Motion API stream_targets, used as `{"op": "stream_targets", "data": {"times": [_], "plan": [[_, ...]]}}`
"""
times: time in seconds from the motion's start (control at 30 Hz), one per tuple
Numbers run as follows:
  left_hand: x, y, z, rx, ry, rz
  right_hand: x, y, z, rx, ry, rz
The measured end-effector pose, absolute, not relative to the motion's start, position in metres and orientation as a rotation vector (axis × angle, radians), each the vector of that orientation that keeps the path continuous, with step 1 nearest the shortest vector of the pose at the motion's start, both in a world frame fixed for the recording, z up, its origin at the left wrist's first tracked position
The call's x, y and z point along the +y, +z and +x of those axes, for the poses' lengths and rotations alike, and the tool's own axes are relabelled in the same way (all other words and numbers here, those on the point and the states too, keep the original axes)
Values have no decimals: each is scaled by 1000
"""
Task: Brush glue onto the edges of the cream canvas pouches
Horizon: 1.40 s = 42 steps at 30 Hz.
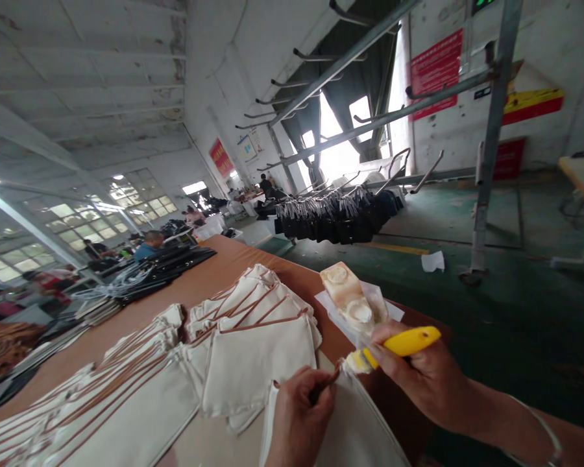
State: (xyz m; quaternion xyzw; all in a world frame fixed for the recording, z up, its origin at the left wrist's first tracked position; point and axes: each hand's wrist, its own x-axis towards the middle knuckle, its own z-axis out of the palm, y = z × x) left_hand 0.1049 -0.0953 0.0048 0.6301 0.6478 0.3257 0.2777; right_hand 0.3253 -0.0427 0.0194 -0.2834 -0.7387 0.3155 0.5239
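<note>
My right hand (421, 383) grips a brush (409, 340) by its yellow handle. White paste coats the bristles, which touch the top corner of a cream fabric panel (355, 421) with brown edging. Pinched in my left hand (302, 408) is the brown edge of that same panel, just left of the bristles. Beyond the brush, a glue container (343, 285) with crusted white paste stands on white paper (394, 311). Left of my hands lie overlapping stacks of cream panels (263, 357) with brown trim.
The brown table (233, 250) has its right edge beside the glue container. Black pieces with pale cords (170, 263) lie at its far left. A metal rack (491, 143) with dark hanging bags (340, 217) stands beyond, and people sit farther back.
</note>
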Motion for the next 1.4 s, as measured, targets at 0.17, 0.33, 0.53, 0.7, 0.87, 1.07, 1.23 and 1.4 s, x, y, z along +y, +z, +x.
{"op": "stream_targets", "data": {"times": [0.17, 0.33, 0.53, 0.7, 0.87, 1.07, 1.23, 1.4], "plan": [[-99, 4, 104, 1691, 846, 1730, -44, 25, 319, -1826, 780, -580], [-112, 5, 103, 1684, 865, 1984, -34, 28, 327, -1674, 747, -722], [-134, 12, 105, 1493, 1010, 2681, -33, 28, 340, -1356, 1322, -652], [-146, 20, 108, 1495, 1016, 3000, -41, 29, 335, -1194, 1618, -492], [-148, 31, 111, 1476, 1007, 3008, -48, 36, 339, -1285, 1793, -416], [-148, 34, 112, 1405, 1009, 2973, -43, 36, 346, -1400, 1570, -478], [-150, 33, 104, 1387, 949, 2914, -53, 33, 336, -1432, 1706, -375], [-140, 46, 105, 1483, 829, 2685, -52, 34, 342, -1079, 1682, -437]]}}
